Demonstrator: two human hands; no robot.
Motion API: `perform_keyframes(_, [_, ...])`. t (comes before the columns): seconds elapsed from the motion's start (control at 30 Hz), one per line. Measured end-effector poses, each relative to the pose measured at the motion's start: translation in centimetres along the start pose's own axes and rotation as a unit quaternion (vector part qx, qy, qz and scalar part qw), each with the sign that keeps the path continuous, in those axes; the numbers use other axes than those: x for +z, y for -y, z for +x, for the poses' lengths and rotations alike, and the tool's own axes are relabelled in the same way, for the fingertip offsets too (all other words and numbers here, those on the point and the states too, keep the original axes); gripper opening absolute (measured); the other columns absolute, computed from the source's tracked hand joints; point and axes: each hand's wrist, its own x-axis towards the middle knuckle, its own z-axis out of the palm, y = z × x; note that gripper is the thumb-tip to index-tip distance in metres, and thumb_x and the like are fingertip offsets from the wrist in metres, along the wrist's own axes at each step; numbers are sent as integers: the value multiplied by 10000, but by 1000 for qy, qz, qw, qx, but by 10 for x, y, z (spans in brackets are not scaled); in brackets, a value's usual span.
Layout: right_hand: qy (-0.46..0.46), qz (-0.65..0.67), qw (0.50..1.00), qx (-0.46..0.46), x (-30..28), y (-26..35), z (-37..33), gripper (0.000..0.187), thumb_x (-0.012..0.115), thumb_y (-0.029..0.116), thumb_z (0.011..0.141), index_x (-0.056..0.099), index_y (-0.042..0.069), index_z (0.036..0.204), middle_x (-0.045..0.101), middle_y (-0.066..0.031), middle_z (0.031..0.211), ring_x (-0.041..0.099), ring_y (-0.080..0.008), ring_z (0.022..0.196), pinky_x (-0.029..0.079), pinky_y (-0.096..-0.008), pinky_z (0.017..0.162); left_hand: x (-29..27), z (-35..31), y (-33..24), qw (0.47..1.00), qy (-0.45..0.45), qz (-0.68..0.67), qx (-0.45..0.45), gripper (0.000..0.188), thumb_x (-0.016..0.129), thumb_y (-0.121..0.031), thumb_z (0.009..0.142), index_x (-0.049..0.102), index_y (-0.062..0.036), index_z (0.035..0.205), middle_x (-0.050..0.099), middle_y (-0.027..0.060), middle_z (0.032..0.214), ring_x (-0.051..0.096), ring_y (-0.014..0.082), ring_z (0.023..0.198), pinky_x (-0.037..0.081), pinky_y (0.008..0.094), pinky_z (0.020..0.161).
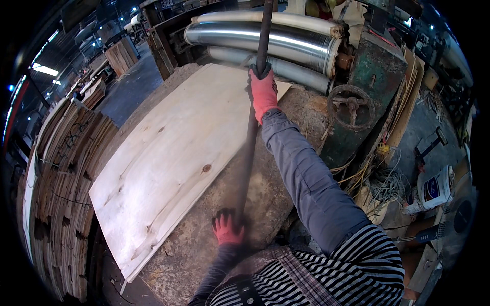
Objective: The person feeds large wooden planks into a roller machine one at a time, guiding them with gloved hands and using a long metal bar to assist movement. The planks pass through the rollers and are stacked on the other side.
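Note:
My right hand (pixel 263 92), in a pink and black glove, is wrapped round a long dark bar (pixel 248 163) at arm's length. The bar runs from the top of the view down toward me, its lower part smeared by motion. Close to my body, my left hand (pixel 227 232) shows its gloved fingers stretched out and apart beside the bar's near end; whether it touches the bar I cannot tell. Left of the bar, a large pale wood veneer sheet (pixel 168 158) with several knots lies on the worn, dusty table (pixel 214 204), its edge showing more than one layer.
Shiny metal rollers (pixel 260 41) stand at the table's far end, next to a green machine frame with a rusty handwheel (pixel 351 106). A tall veneer stack (pixel 71 199) is at the left. Tangled cords (pixel 390 186) and a white bucket (pixel 436 188) sit at the right.

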Motion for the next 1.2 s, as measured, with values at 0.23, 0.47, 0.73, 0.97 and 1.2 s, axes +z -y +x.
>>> perform_keyframes(0.23, [-9, 4, 1000, -19, 0, -4, 2, 248, 555, 242, 795, 448, 70, 938, 524, -47, 655, 517, -168, 527, 412, -294, 467, 3, 0, 2, 999, 27, -8, -25, 680, 639, -391, 626, 432, -110, 1209, 316, 153, 1303, 253, 376, 1202, 164, 515, 986])
perform_keyframes(0.47, [6, 65, 998, -3, 0, 2, -4, 191, 561, 178, 805, 458, 82, 933, 462, 12, 622, 449, -84, 496, 382, -232, 447, 4, 0, 3, 1000, 14, -12, -18, 670, 635, -390, 627, 437, -117, 1206, 314, 153, 1306, 251, 367, 1209, 178, 514, 981])
perform_keyframes(0.73, [-18, 6, 1000, -20, -1, -1, -1, 230, 547, 255, 796, 442, 77, 896, 546, -74, 660, 544, -207, 565, 422, -330, 505, 1, 2, 0, 1000, 21, -11, -16, 666, 641, -386, 628, 443, -100, 1197, 320, 155, 1301, 259, 362, 1203, 173, 498, 990])
perform_keyframes(0.97, [-12, -4, 1000, -20, 0, -4, 1, 243, 542, 262, 799, 438, 72, 907, 545, -80, 657, 545, -216, 558, 424, -335, 503, -4, 2, -3, 1000, -10, -2, 11, 635, 620, -366, 632, 436, -35, 1142, 365, 144, 1237, 272, 320, 1197, 174, 482, 999])
perform_keyframes(1.2, [-6, 15, 1000, -11, 0, -1, -2, 245, 547, 249, 799, 433, 64, 912, 539, -70, 659, 535, -196, 543, 420, -319, 486, -3, 2, -3, 1000, -13, -2, 12, 626, 620, -368, 635, 445, -35, 1136, 381, 151, 1221, 281, 322, 1190, 169, 483, 1001])
